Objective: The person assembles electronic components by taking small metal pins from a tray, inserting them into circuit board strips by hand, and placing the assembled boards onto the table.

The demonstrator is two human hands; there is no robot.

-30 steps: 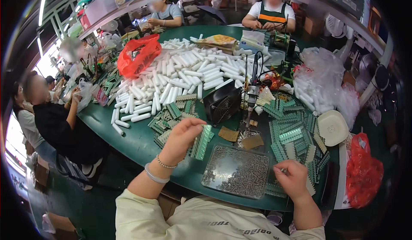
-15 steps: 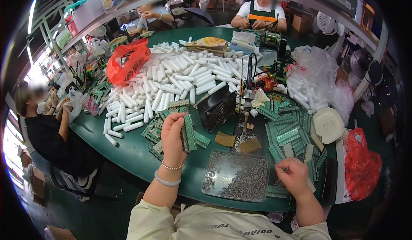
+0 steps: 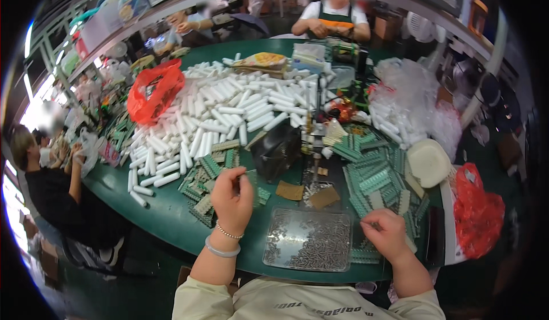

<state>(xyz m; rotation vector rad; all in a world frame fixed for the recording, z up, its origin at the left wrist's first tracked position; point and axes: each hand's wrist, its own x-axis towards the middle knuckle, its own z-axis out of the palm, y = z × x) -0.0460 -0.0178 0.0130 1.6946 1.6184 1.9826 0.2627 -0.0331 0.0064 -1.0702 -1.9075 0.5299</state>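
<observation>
My left hand point(image 3: 231, 197), with a beaded bracelet and a pale bangle on its wrist, is raised over the table with thumb and fingers pinched. It grips a green circuit board strip point(image 3: 252, 184), seen tilted and partly hidden by the fingers. My right hand point(image 3: 386, 233) is closed in a pinch beside the clear tray's right edge; whatever its fingertips hold is too small to make out. Between my forearms lies the clear plastic tray point(image 3: 266, 245) of many small metal pins. Behind it stands an upright soldering tool point(image 3: 316, 142) above a small heap of silvery bits.
White tubes point(image 3: 223, 100) cover the table's middle. Green board strips pile at left point(image 3: 200, 197) and right point(image 3: 372, 174). A black fan point(image 3: 276, 151), brown pads point(image 3: 290, 191), a cream dish point(image 3: 428, 163) and red bags point(image 3: 155, 91) stand around. Other people sit left and opposite.
The board strip in my left hand has turned from facing me to a narrower, tilted view. My right hand keeps its pinch near the tray. The whole view has shifted slightly.
</observation>
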